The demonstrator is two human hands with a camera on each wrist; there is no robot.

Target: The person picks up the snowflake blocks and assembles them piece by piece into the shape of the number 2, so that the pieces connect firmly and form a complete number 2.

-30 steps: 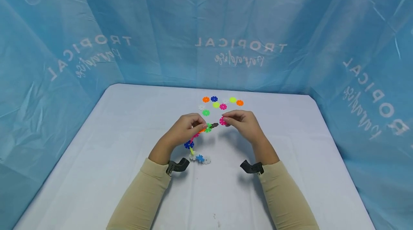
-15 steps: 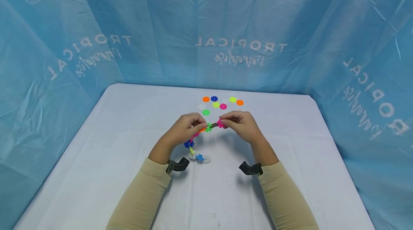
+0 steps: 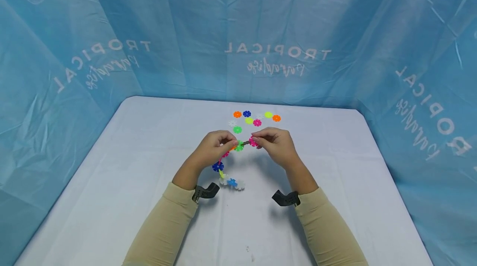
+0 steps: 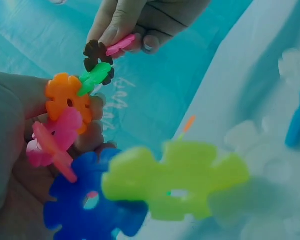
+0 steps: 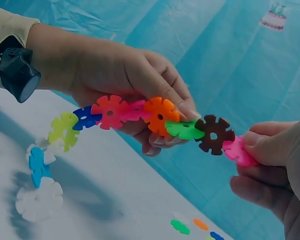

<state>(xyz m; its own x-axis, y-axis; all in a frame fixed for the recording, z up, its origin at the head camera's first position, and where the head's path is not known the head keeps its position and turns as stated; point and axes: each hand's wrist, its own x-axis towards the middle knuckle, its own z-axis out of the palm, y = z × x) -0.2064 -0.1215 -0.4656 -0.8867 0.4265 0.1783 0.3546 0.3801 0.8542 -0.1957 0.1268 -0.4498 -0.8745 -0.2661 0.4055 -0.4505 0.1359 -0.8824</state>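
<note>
A curved chain of interlocking snowflake discs hangs from my left hand (image 3: 210,150), which pinches it around the orange disc (image 5: 160,118) and the green disc (image 5: 185,129). Slotted to the green one is a dark brown disc (image 5: 213,136). My right hand (image 3: 277,146) pinches a pink disc (image 5: 239,151) between thumb and fingers, its edge meeting the brown disc. Down the other side run two pink discs, a blue disc (image 4: 95,200) and a yellow disc (image 4: 170,177). White discs (image 5: 40,199) with a light blue disc (image 5: 39,166) between them form the tail, low by the table.
Loose discs lie on the white table (image 3: 160,133) beyond my hands, among them a green disc (image 3: 237,130), an orange disc (image 3: 276,118) and a dark blue disc (image 3: 247,114). A blue printed curtain (image 3: 186,71) surrounds the table's back and sides.
My right hand has moved left with the pink disc, from a gap away up to the brown disc, which now appears edge-on. The left hand stays nearly in place.
</note>
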